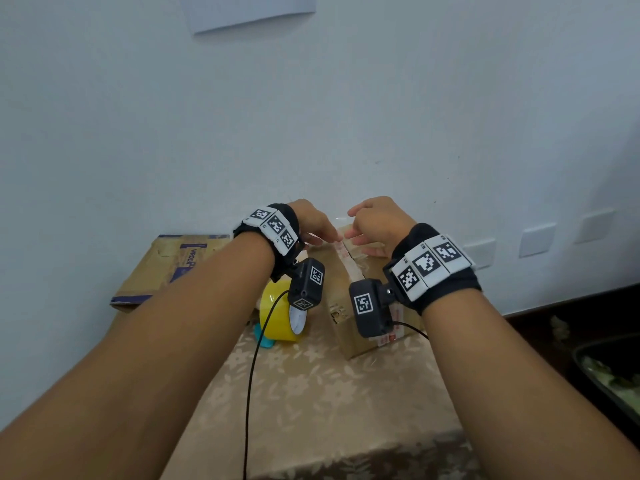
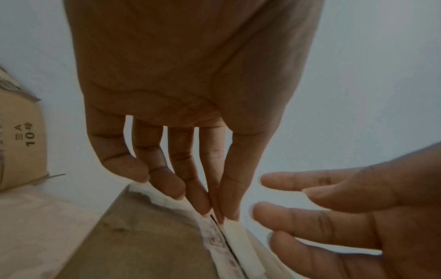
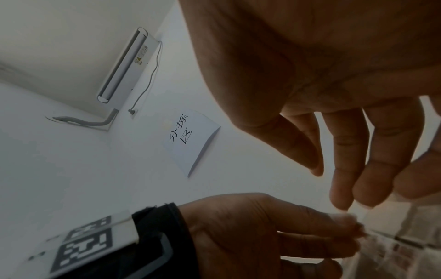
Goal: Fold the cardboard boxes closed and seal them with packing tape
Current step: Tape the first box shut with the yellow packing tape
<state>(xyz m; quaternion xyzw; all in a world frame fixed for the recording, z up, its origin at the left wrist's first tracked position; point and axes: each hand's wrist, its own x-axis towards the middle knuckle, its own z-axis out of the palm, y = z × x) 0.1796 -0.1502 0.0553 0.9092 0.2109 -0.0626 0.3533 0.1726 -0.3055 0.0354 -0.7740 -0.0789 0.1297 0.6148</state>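
A small brown cardboard box point(image 1: 346, 336) stands on the cloth-covered table point(image 1: 311, 393), flaps folded down, with a strip of old printed tape along its top seam point(image 2: 222, 243). My left hand point(image 1: 317, 225) reaches over the box with straight fingers. In the left wrist view, its thumb and forefinger tips point(image 2: 224, 203) meet on the seam at the far edge. My right hand point(image 1: 374, 223) hovers just right of it above the box top, fingers relaxed and spread point(image 2: 334, 217), holding nothing I can see. A yellow tape roll point(image 1: 280, 317) stands on the table left of the box.
A larger cardboard box point(image 1: 166, 268) with purple print lies at the back left against the wall. A teal object point(image 1: 264, 339) peeks from under the roll. A dark tray point(image 1: 609, 372) sits low on the right, beyond the table edge. Cables hang from both wrist cameras.
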